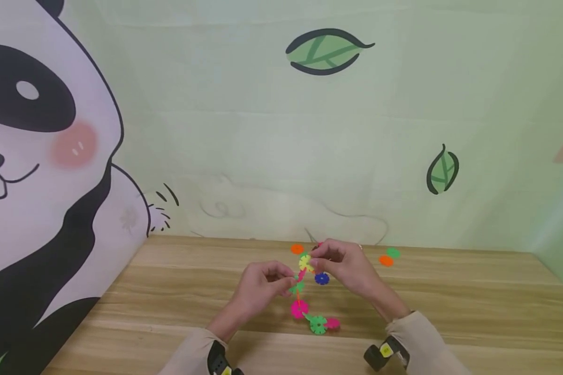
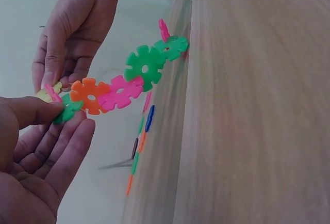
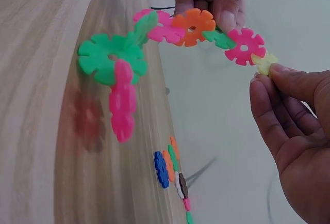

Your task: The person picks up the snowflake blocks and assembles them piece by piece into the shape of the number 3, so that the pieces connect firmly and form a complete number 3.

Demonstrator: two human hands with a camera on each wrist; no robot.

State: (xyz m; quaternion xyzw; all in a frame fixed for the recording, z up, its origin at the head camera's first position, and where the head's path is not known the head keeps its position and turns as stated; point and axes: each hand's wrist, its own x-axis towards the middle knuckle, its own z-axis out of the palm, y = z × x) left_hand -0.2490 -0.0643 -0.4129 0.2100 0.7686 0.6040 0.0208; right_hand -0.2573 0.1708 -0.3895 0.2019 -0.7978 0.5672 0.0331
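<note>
A chain of notched plastic discs hangs between the hands. The left hand pinches a green disc near the upper end. At that end the right hand holds a yellow disc between thumb and fingers, joined to a pink disc. Below the left fingers follow an orange disc, a pink disc, two green discs and, at the far end, a pink one. In the right wrist view the lower end hangs close to the table; whether it touches cannot be told.
Loose discs lie towards the back of the wooden table: a blue one, an orange one, and an orange and green pair at the right. A cloth with a panda and leaves stands behind.
</note>
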